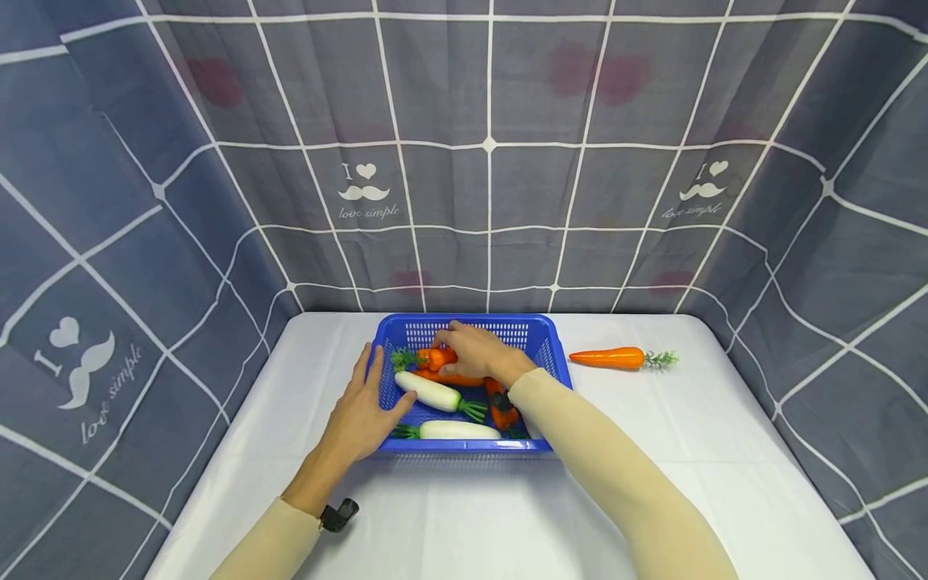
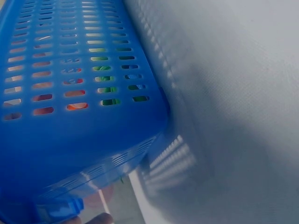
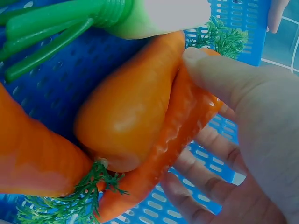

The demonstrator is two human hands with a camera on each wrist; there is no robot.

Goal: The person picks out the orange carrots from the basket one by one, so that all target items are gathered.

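Note:
A blue plastic basket (image 1: 464, 445) holds carrots and two white radishes. My right hand (image 1: 474, 352) reaches in at the back and pinches a carrot (image 3: 180, 116), thumb on top and fingers behind it. A smoother carrot (image 3: 126, 107) lies against the held one. Another carrot (image 1: 502, 409) lies at the basket's right side, partly under my forearm. One radish (image 1: 428, 392) slants across the middle; the other radish (image 1: 460, 430) lies along the front wall. My left hand (image 1: 362, 415) rests at the left rim, fingers extended along it and thumb over the inside.
A loose carrot (image 1: 609, 358) with green leaves lies on the white tablecloth (image 1: 449, 524), right of the basket. Grey checked curtains (image 1: 449, 185) stand behind the table and along both sides.

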